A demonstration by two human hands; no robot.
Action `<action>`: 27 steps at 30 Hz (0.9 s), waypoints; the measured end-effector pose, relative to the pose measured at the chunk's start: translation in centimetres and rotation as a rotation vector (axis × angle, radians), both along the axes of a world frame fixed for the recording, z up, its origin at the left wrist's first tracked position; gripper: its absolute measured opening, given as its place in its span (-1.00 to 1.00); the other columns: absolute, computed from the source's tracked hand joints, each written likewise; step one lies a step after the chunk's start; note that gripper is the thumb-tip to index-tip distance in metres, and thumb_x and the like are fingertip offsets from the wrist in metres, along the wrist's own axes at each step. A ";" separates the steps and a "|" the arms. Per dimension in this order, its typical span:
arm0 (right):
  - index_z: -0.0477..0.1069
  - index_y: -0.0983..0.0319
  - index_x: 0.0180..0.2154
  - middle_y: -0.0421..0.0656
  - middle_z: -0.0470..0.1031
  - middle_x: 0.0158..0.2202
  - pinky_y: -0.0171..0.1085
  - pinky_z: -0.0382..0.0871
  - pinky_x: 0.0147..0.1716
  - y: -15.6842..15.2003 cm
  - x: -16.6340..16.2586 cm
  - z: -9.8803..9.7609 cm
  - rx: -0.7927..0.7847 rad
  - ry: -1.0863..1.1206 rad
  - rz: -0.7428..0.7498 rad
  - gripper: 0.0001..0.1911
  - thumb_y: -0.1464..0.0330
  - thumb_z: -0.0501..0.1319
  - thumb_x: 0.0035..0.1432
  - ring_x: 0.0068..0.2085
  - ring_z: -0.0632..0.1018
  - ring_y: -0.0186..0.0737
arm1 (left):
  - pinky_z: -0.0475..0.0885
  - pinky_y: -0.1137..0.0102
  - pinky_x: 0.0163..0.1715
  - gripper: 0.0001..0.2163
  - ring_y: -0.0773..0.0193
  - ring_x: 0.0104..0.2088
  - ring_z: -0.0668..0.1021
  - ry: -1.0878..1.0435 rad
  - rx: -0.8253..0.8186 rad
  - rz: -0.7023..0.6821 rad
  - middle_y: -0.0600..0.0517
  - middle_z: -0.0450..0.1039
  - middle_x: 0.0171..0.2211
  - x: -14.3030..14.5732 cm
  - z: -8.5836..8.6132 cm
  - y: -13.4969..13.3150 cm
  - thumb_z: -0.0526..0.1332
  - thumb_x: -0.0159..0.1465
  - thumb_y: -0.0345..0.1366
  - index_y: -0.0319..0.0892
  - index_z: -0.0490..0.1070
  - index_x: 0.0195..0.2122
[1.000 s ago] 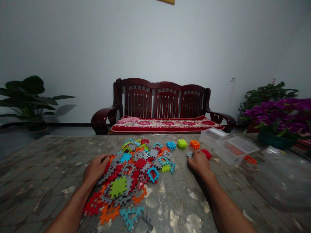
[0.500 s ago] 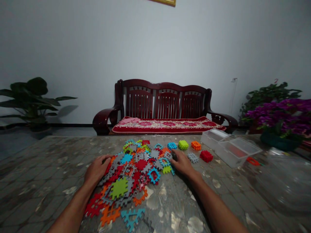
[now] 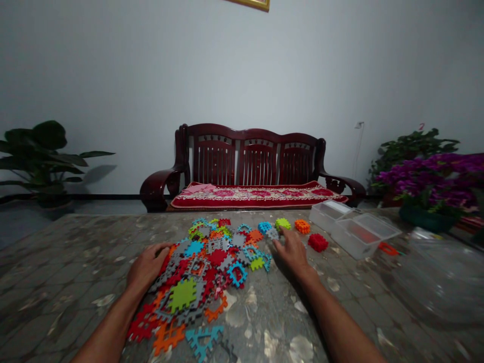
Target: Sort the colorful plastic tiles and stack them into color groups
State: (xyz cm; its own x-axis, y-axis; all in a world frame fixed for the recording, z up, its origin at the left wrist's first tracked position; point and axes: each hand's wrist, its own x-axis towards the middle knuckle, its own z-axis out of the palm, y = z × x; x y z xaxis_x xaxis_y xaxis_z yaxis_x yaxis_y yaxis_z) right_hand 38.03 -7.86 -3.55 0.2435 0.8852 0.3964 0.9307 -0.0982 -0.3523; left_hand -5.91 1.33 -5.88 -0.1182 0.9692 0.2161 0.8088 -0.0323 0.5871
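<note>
A heap of interlocking plastic building pieces (image 3: 217, 257) in red, grey, orange, blue and green spreads across the table. Along its left edge rests my left hand (image 3: 146, 266), thumb apart from the fingers, touching the outer pieces with nothing held. To the right of the heap, my right hand (image 3: 293, 252) pinches a grey building piece (image 3: 272, 233) at its fingertips. Near those fingers sit small stacks sorted by colour: a blue stack (image 3: 264, 227), a green stack (image 3: 282, 223), an orange stack (image 3: 302, 226) and a red stack (image 3: 318, 242).
A clear plastic box (image 3: 357, 242) stands open at the right, with an orange-red item (image 3: 388, 248) beside it. Farther right lie clear plastic containers (image 3: 442, 277) and a pot of purple flowers (image 3: 434, 176). Beyond the table is a wooden bench (image 3: 249, 156).
My right hand has moved a little right, away from the heap, carrying the grey piece toward the stacks. The grey stack is now mostly hidden by that hand. My left hand stays put.
</note>
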 end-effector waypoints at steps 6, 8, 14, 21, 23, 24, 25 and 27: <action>0.31 0.28 0.30 0.06 0.55 0.11 -0.12 0.30 0.11 -2.2 3.7 1.8 -0.111 -0.152 -0.259 -0.41 0.24 0.16 0.28 0.12 0.49 0.06 | 0.49 0.25 0.00 -0.56 0.00 0.04 0.60 0.006 0.001 -0.010 -0.12 0.62 0.05 0.0 0.1 0.0 0.02 0.30 -0.10 -0.09 0.67 -0.08; 0.33 0.28 0.28 0.09 0.56 0.08 -0.10 0.32 0.08 -2.6 3.9 2.1 -0.160 -0.175 -0.307 -0.42 0.24 0.14 0.29 0.11 0.51 0.09 | 0.49 0.27 -0.01 -0.56 0.01 0.04 0.61 0.004 0.001 -0.014 -0.11 0.63 0.04 0.1 0.1 -0.1 0.02 0.29 -0.10 -0.08 0.67 -0.08; 0.44 0.32 0.15 0.17 0.53 0.10 -0.07 0.38 -0.01 -2.9 3.3 2.7 -0.283 -0.207 -0.332 -0.52 0.24 0.11 0.29 0.12 0.51 0.15 | 0.50 0.29 -0.05 -0.58 0.01 0.01 0.62 0.006 0.013 0.007 -0.10 0.63 0.02 0.0 0.0 -0.1 0.05 0.28 -0.08 -0.06 0.68 -0.09; 0.36 0.33 0.24 0.18 0.53 0.10 -0.08 0.36 0.06 -2.6 3.2 2.2 -0.309 -0.176 -0.291 -0.45 0.26 0.13 0.29 0.15 0.50 0.13 | 0.48 0.26 -0.01 -0.57 0.00 0.03 0.60 0.000 -0.003 -0.010 -0.13 0.63 0.03 0.1 0.1 -0.1 0.03 0.29 -0.09 -0.08 0.67 -0.09; 0.34 0.37 0.26 0.20 0.52 0.11 -0.09 0.34 0.08 -2.4 2.9 1.9 -0.317 -0.164 -0.280 -0.43 0.27 0.12 0.29 0.15 0.51 0.14 | 0.48 0.26 -0.01 -0.57 0.00 0.03 0.60 -0.003 -0.005 -0.010 -0.13 0.63 0.02 0.1 0.1 -0.1 0.03 0.29 -0.10 -0.09 0.67 -0.09; 0.33 0.39 0.27 0.21 0.51 0.13 -0.09 0.34 0.09 -2.3 2.8 1.9 -0.317 -0.159 -0.275 -0.42 0.27 0.12 0.29 0.16 0.51 0.14 | 0.48 0.26 -0.01 -0.57 0.00 0.03 0.61 -0.003 -0.003 -0.006 -0.12 0.63 0.02 0.1 0.1 -0.1 0.03 0.29 -0.10 -0.08 0.67 -0.09; 0.31 0.41 0.28 0.22 0.50 0.14 -0.09 0.33 0.11 -2.2 2.7 1.9 -0.316 -0.154 -0.267 -0.40 0.27 0.13 0.29 0.16 0.50 0.15 | 0.48 0.27 -0.02 -0.58 0.01 0.02 0.61 -0.002 -0.001 -0.002 -0.12 0.63 0.02 0.1 0.1 -0.1 0.04 0.29 -0.10 -0.08 0.67 -0.09; 0.27 0.42 0.32 0.22 0.48 0.17 -0.11 0.32 0.13 -2.0 2.6 2.0 -0.315 -0.131 -0.244 -0.35 0.26 0.15 0.27 0.17 0.50 0.13 | 0.49 0.27 -0.03 -0.58 0.01 0.01 0.61 0.002 0.003 0.000 -0.12 0.63 0.02 0.1 0.1 -0.1 0.04 0.30 -0.09 -0.07 0.67 -0.09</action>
State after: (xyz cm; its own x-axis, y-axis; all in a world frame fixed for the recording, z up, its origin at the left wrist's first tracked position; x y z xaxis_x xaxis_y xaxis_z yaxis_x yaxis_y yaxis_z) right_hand 40.59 -9.82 -1.50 0.4263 0.8909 0.1566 0.9019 -0.4052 -0.1499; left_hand -5.85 1.20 -5.80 -0.1180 0.9684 0.2196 0.8103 -0.0339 0.5851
